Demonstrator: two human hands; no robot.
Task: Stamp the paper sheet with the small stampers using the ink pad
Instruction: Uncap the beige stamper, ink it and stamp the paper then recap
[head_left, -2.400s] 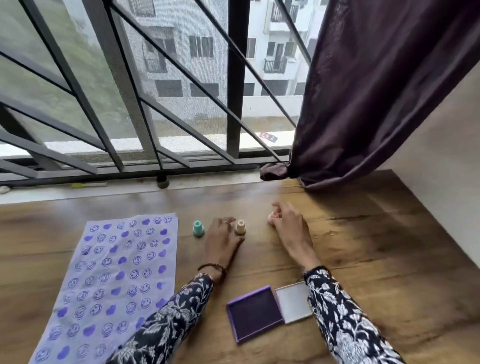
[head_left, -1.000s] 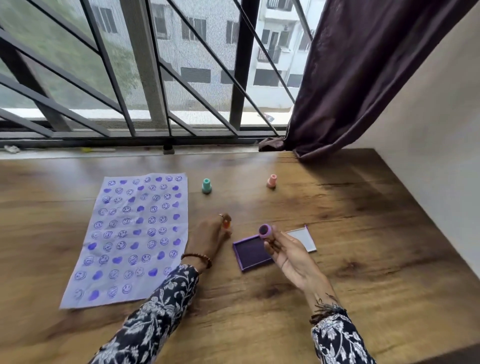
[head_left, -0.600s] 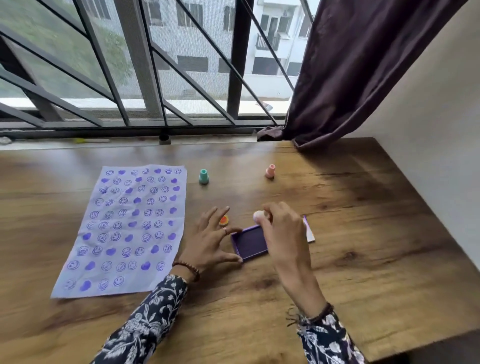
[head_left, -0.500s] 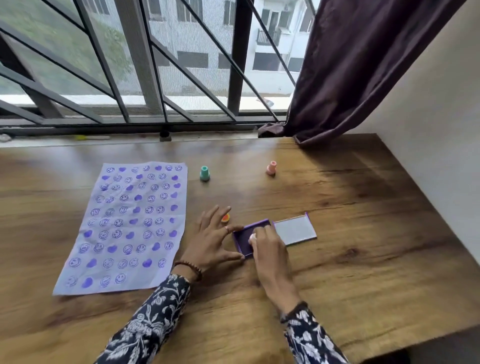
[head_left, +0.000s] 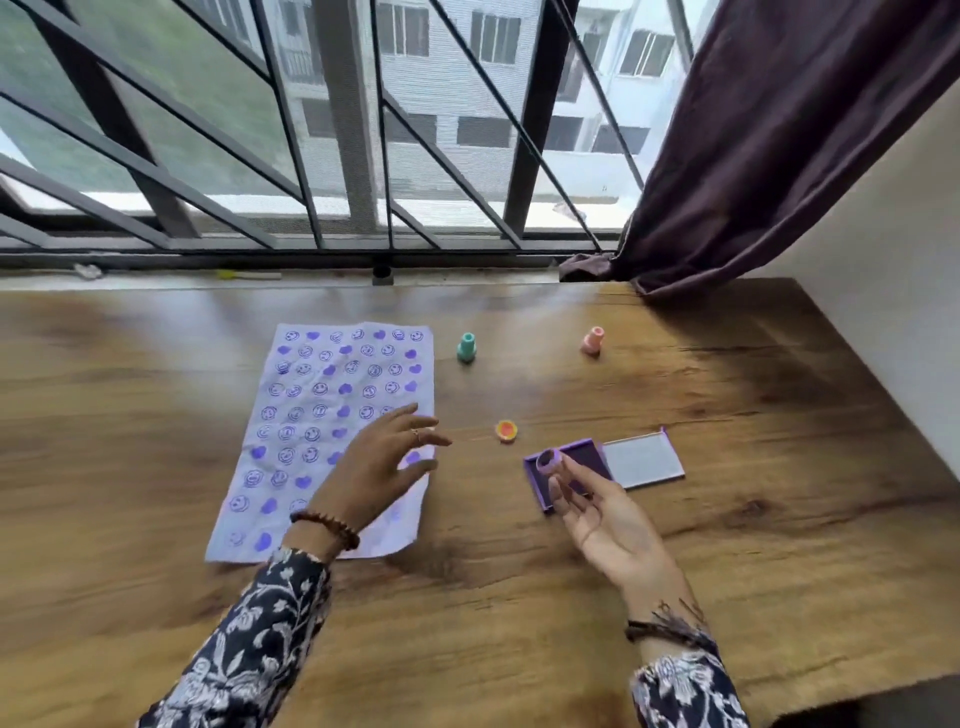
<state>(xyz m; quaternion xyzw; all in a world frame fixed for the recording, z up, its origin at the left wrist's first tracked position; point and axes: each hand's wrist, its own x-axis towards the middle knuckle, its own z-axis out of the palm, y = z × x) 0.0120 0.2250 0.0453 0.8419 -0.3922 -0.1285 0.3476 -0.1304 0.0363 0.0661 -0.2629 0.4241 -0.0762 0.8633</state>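
A pale purple paper sheet (head_left: 332, 415) covered in rows of purple smiley and heart prints lies on the wooden table (head_left: 727, 519). My left hand (head_left: 379, 467) hovers over the sheet's right edge, fingers spread, holding nothing. My right hand (head_left: 602, 514) holds a small purple stamper (head_left: 548, 460) with its inked face turned up, just above the open purple ink pad (head_left: 582, 462). The pad's lid (head_left: 641, 460) lies flat to the right. A small orange cap (head_left: 506, 431) sits between my hands.
A teal stamper (head_left: 466, 348) and a pink stamper (head_left: 592, 340) stand farther back on the table. A barred window runs along the far edge. A dark curtain (head_left: 769, 130) hangs at the back right beside a white wall.
My right hand has lifted the stamper off the ink pad and turned its face up. My left hand has left the pad and moved left over the paper.
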